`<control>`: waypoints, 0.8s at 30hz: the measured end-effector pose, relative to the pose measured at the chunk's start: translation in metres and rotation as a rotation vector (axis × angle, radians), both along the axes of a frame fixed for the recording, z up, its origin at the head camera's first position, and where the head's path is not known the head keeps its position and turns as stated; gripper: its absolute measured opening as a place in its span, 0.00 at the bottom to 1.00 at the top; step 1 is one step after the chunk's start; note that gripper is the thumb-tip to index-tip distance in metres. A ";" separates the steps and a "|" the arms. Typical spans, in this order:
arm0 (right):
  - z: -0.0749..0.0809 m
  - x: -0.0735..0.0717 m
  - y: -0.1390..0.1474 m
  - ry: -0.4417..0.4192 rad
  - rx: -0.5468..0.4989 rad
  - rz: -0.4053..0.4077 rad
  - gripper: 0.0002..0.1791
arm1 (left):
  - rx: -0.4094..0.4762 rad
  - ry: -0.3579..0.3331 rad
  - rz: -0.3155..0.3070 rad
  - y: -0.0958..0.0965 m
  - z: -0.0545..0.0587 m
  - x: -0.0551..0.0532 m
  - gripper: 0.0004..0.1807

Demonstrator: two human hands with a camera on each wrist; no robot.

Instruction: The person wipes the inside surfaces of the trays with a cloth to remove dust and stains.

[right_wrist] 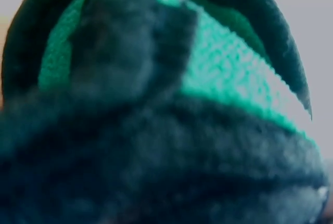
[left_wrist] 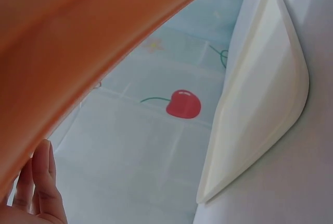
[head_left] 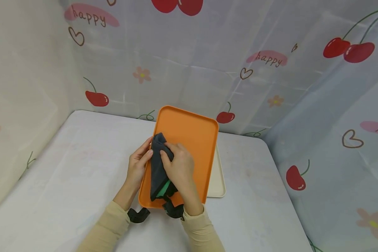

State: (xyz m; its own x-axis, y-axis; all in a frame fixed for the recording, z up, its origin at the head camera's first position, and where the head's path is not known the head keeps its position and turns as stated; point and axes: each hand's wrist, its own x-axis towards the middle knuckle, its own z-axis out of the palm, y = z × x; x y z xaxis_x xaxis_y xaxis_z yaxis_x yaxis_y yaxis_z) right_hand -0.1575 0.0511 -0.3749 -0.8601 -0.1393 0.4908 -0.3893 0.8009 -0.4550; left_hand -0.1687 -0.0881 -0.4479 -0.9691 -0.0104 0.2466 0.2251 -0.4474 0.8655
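An orange tray (head_left: 189,129) is held up over the table, its left rim gripped by my left hand (head_left: 137,168). In the left wrist view the tray's underside (left_wrist: 78,41) fills the upper left, with my fingers (left_wrist: 47,182) at its edge. A dark grey cloth (head_left: 159,168) with a green part lies along the tray's left side. My right hand (head_left: 181,166) pinches the cloth near its upper end, thumb and forefinger in the fabric. Close up in the right wrist view, the green fabric (right_wrist: 229,73) shows between dark, blurred folds.
A cream tray (head_left: 217,178) lies on the white table (head_left: 249,199), partly hidden under the orange one. Behind the table hangs a white curtain (head_left: 189,80) printed with cherries. Dark straps (head_left: 138,215) sit at the wrists.
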 end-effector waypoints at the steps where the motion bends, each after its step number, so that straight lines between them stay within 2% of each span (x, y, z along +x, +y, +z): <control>1: -0.001 0.000 0.000 -0.003 -0.004 0.004 0.15 | 0.000 0.001 0.000 0.000 0.000 0.000 0.27; 6: -0.004 0.002 0.002 -0.014 -0.025 0.028 0.15 | 0.018 -0.014 0.012 0.000 -0.001 0.000 0.27; 13: -0.008 0.006 0.005 -0.014 -0.024 0.045 0.15 | 0.013 -0.077 0.040 -0.002 0.002 0.000 0.29; 24: -0.012 0.010 0.019 -0.056 -0.045 -0.013 0.15 | -0.040 -0.109 0.086 -0.011 0.005 -0.002 0.28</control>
